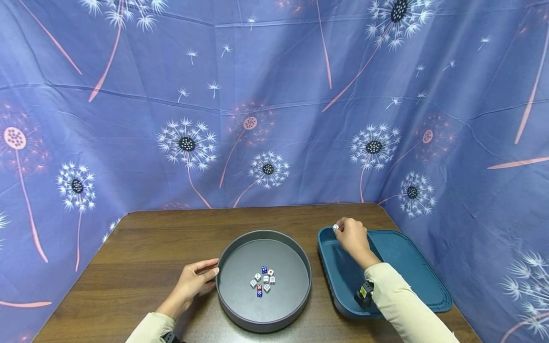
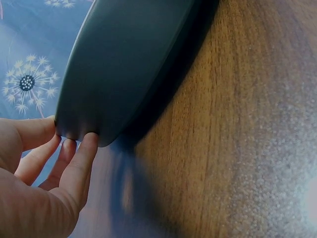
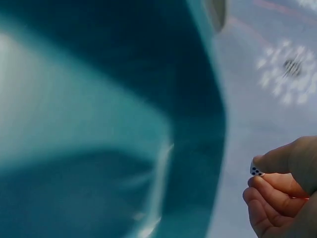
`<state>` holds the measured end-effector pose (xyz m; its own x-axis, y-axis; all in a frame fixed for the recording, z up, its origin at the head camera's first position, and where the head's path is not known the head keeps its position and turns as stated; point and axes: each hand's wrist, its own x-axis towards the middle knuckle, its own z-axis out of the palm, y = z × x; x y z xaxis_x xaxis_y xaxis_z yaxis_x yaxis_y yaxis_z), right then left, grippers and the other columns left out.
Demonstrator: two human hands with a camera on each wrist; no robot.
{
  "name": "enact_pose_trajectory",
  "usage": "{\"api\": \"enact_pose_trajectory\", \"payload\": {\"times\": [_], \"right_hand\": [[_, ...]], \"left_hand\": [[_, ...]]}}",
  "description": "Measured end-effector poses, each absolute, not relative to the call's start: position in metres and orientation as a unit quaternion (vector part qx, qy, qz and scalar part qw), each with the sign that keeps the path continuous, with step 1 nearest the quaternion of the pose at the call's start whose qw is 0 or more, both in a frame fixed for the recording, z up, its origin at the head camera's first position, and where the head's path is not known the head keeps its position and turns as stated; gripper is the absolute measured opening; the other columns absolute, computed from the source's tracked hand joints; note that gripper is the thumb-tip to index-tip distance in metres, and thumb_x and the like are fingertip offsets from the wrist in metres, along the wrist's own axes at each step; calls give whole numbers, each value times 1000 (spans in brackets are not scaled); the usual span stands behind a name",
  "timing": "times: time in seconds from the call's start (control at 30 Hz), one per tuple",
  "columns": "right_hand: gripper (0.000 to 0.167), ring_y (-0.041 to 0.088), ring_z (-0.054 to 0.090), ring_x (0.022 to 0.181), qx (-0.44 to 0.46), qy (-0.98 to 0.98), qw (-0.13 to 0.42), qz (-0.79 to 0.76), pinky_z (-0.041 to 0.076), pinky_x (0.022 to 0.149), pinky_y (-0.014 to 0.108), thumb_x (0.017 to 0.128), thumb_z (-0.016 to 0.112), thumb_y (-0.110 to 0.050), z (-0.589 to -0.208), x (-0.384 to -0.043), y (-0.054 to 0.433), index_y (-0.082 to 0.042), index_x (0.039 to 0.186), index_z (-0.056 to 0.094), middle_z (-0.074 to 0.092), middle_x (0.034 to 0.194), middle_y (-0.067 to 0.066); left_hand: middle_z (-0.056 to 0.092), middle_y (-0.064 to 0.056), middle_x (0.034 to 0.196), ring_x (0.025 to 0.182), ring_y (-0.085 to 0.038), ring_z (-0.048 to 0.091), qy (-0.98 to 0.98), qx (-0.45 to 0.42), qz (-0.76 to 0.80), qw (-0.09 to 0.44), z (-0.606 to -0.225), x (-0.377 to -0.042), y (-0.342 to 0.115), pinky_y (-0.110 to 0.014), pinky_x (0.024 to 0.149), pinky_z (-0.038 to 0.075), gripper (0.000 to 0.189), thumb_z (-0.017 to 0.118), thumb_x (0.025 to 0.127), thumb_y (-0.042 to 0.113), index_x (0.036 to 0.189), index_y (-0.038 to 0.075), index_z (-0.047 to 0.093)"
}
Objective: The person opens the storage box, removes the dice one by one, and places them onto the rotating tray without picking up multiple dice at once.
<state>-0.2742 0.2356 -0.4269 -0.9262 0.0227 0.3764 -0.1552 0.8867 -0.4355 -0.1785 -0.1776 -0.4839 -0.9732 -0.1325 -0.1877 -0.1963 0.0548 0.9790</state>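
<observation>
My right hand [image 1: 353,238] pinches a small white die [image 3: 255,169] with dark pips between thumb and forefinger. It is held over the far left corner of a teal bin [image 1: 336,271]. At the left of a round dark grey tray [image 1: 238,267], my left hand [image 1: 190,285] touches the outer wall with its fingertips [image 2: 90,139], the fingers extended. In the middle of that tray lie several small dice, among them a blue die [image 1: 264,269], a red die [image 1: 259,287] and a white die [image 1: 267,288].
A flat teal panel [image 1: 413,267] adjoins the bin on its right. Both containers stand on a brown wooden table [image 1: 171,233]. Behind and to the right hangs a blue cloth [image 1: 300,138] printed with dandelions.
</observation>
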Motion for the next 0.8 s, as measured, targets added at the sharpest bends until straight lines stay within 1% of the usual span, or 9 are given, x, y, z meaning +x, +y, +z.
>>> {"api": "enact_pose_trajectory", "payload": {"times": [0.17,0.43,0.63,0.8], "right_hand": [[7,21,63,66,75,-942,202,256,51,63,47,81,72,-9,-406,-265,201,-4,85,71,68,71,4],[9,13,60,65,141,-928,203,280,51,61,37,80,76,-13,-387,-245,145,-8,85,71,66,72,-2],[7,9,58,63,183,-916,196,299,48,58,29,80,77,-13,-389,-235,109,-11,82,71,63,71,-6],[7,9,59,64,209,-912,180,304,46,60,26,80,77,-13,-400,-229,87,-11,82,70,63,71,-6]], "left_hand": [[66,-19,110,87,-21,65,727,-114,676,21,-484,-178,-178,-32,70,59,33,66,86,-3,118,-8,62],[66,-19,109,88,-21,64,726,-111,679,22,-483,-178,-178,-32,71,59,34,65,86,-3,119,-9,61],[66,-19,108,86,-20,64,724,-109,681,25,-481,-178,-178,-29,68,59,33,64,87,-3,119,-9,61],[67,-19,108,85,-20,65,723,-109,682,26,-480,-177,-178,-29,68,59,34,64,87,-3,120,-10,60]]}}
